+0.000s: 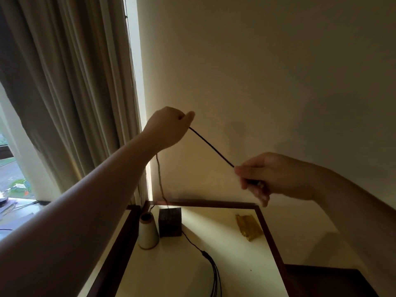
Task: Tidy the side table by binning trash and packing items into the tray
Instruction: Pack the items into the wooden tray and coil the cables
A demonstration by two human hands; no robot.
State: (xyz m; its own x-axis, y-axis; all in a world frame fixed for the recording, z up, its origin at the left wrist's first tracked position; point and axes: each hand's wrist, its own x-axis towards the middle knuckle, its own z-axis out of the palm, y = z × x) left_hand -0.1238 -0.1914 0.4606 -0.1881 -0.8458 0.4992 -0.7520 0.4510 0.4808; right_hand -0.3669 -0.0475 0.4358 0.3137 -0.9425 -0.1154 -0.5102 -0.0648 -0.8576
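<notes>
Nearest the camera, at six o'clock, a bundle of thin dark leads [214,273] fans across the pale side table [240,264] and joins into one line running up to a dark wooden cube [170,221] at about seven o'clock, just beside a cream cone-shaped vase [148,232]. A crumpled gold wrapper [248,229] lies apart toward five o'clock near the table's dark rim; it looks like the trash to be binned. No tray or bin is in view. Above the table, the right hand [267,176] at three o'clock is closed, thumb and fingers pinching one end of a black cord [211,146], while the left hand [169,126] at centre is curled shut on the cord higher up, holding that span taut. Below the left wrist the cord drops slack toward the cube. To coil it well, I would keep the span lightly tensioned, feed even loops into one hand, and avoid tugging the cube or tipping the vase.
</notes>
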